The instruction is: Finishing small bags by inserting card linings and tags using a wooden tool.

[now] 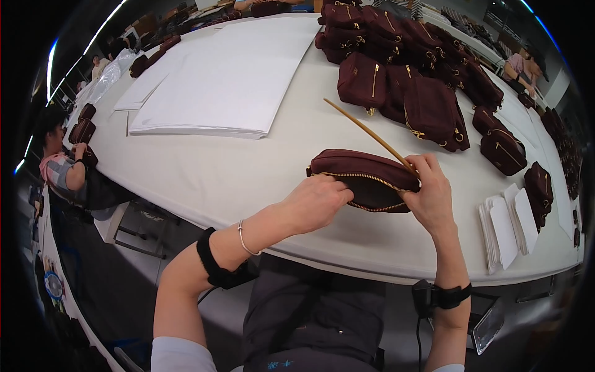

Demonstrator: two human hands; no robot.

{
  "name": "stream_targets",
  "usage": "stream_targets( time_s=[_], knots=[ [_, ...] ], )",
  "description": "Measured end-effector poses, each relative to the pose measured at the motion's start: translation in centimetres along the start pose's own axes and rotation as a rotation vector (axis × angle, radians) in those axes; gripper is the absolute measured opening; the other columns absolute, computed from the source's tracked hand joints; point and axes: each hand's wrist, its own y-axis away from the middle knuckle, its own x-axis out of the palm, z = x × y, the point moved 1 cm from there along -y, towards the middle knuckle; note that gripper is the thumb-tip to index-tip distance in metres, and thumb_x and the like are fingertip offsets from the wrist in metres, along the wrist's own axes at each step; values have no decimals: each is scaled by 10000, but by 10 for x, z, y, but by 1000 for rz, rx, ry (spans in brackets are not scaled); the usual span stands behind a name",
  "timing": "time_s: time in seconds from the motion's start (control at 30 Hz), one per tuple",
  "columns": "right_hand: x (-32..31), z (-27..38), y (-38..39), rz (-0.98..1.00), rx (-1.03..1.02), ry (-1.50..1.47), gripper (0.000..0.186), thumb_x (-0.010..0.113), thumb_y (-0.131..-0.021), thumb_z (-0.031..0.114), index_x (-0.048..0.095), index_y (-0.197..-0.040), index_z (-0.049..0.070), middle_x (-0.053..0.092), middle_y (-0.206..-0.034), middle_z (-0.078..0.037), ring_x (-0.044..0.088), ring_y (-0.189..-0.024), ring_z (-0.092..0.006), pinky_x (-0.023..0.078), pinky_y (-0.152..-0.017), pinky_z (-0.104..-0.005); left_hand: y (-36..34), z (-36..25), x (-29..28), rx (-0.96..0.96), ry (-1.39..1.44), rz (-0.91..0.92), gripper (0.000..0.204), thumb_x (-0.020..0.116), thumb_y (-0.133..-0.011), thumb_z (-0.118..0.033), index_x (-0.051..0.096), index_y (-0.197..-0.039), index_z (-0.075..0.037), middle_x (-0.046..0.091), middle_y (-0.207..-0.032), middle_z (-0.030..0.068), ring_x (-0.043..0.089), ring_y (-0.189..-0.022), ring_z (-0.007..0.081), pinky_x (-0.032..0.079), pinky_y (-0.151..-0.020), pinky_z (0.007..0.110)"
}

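A small dark maroon bag lies on the white table just in front of me, its gold-toothed zipper open toward me and its dark lining showing. My left hand is closed at the left of the opening, its fingertips partly hidden inside the mouth. At the bag's right end, my right hand grips the side, thumb at the zipper edge. A thin tan stick slants from the right hand's fingers up to the left, above the bag; its lower end is hidden by those fingers.
Many similar maroon bags are heaped at the back right, and more stand along the right. Flat white sheets are stacked at the back left. White cut cards lie near the right edge. A person works at the left.
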Motion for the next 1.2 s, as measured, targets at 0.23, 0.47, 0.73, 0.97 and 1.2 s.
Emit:
stream_targets(
  time_s=[0.23, 0.47, 0.73, 0.97, 1.2],
  knots=[
    [2, 14, -8, -93, -70, 19, 229, 643, -617, 11, 572, -835, 27, 533, -809, -78, 556, -605, -305, 439, -541, -399, 23, 1, -7, -58, -37, -128, 120, 621, -792, -43, 637, -905, -78, 616, -837, 30, 575, -809, 185, 347, -827, 332],
    [-3, 38, -24, -83, -62, 92, 148, 636, -602, 40, 547, -719, 19, 522, -731, -87, 530, -555, -305, 415, -513, -393, 35, 11, -17, -132, 100, -206, 214, 611, -763, 36, 638, -936, -87, 627, -921, 16, 563, -830, 161, 311, -824, 328],
    [0, 48, -27, -55, -65, 82, 139, 650, -612, 51, 550, -702, 17, 529, -730, -85, 545, -568, -306, 435, -529, -400, 39, 14, -27, -146, 98, -218, 191, 626, -779, 1, 645, -951, -80, 625, -901, 38, 564, -825, 186, 366, -826, 335],
    [9, 33, -20, 30, -31, 40, 149, 665, -632, 67, 556, -715, 8, 546, -734, -98, 565, -607, -319, 455, -567, -415, 7, 27, -57, -322, -40, -569, 261, 639, -743, -33, 599, -997, 7, 631, -920, 121, 590, -865, 310, 470, -775, 377],
    [5, 60, -13, 89, -121, 93, 148, 655, -665, 107, 569, -717, -1, 582, -748, -120, 604, -570, -321, 492, -519, -395, -16, 82, -35, -501, -76, -88, 140, 634, -732, -11, 666, -869, -1, 645, -792, 202, 620, -750, 366, 501, -667, 391]
  ],
)
